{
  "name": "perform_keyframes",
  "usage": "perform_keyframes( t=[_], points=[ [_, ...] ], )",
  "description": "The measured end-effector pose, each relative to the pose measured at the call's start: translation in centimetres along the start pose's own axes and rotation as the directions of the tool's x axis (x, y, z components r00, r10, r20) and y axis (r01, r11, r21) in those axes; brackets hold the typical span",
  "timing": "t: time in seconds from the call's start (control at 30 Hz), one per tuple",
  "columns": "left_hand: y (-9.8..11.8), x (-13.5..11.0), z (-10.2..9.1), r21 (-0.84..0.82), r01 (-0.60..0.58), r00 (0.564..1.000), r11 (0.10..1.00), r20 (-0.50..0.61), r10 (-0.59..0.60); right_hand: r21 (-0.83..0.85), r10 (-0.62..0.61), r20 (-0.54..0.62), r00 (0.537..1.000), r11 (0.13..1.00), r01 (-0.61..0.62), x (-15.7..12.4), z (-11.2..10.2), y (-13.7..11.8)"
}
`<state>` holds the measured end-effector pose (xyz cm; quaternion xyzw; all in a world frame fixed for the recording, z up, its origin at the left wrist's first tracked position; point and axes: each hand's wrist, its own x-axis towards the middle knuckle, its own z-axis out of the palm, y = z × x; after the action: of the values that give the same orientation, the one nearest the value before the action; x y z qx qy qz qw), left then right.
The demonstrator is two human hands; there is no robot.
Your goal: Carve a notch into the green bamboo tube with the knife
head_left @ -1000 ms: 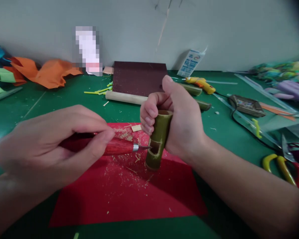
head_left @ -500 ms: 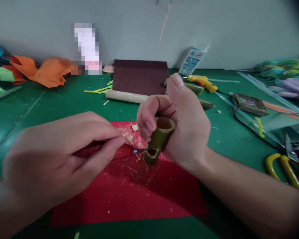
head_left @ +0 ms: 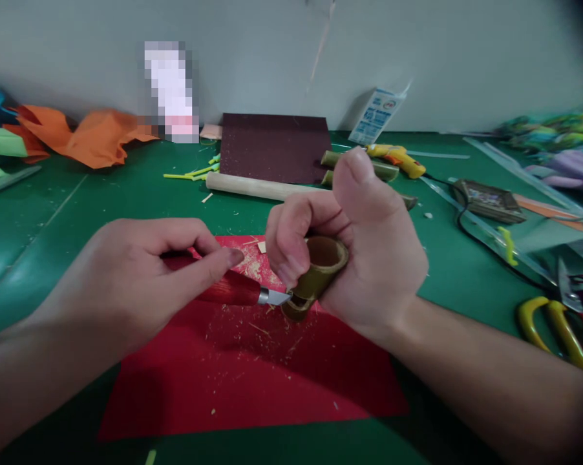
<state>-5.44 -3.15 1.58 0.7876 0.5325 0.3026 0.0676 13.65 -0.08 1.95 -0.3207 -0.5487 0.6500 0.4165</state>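
Note:
My left hand [head_left: 150,278] is closed round the red wooden handle of a carving knife [head_left: 233,289]. Its short metal blade points right, the tip at a notch cut low in the side of a green bamboo tube [head_left: 315,274]. My right hand [head_left: 364,245] grips that tube, fingers curled over its far left side and thumb raised. The tube tilts, its open top facing me. Beneath both hands lies a red sheet [head_left: 262,387] sprinkled with pale shavings.
On the green table, a pale wooden rod [head_left: 257,187] and a dark brown board [head_left: 275,148] lie behind. A yellow glue gun [head_left: 401,160] rests behind my right hand; scissors [head_left: 558,323] with yellow handles are at right. Orange paper [head_left: 88,135] sits at the left.
The knife's blade has drawn back a little from the notch and now shows more. My left hand's grip has shifted. The tube and my right hand have moved slightly right.

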Motion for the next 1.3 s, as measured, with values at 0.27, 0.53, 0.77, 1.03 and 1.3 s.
perform_keyframes(
  t=[0.27,0.53,0.77,1.03,1.3],
  points=[
    [-0.5,0.6,-1.2,-0.046,-0.15,0.953,0.988,0.26,0.157,0.019,-0.109,-0.089,0.99,0.994,0.111,0.6,-0.7,0.0],
    [-2.2,0.0,-0.1,0.205,-0.513,0.851,0.833,0.252,0.462,-0.012,-0.138,-0.072,0.988,0.99,0.138,1.3,-1.6,-0.2],
    [-3.9,-0.3,0.8,0.234,-0.638,0.77,0.734,0.225,0.598,-0.014,-0.189,0.035,0.981,0.982,0.19,1.6,-1.9,1.3],
    [-5.0,-0.5,2.1,0.166,-0.625,0.778,0.763,0.21,0.592,0.029,-0.188,0.109,0.976,0.982,0.186,1.6,-1.8,1.8],
    [-4.5,-1.2,2.3,0.127,-0.522,0.842,0.843,0.233,0.486,0.019,-0.18,0.057,0.982,0.984,0.179,1.5,-1.4,1.6]
  ],
)
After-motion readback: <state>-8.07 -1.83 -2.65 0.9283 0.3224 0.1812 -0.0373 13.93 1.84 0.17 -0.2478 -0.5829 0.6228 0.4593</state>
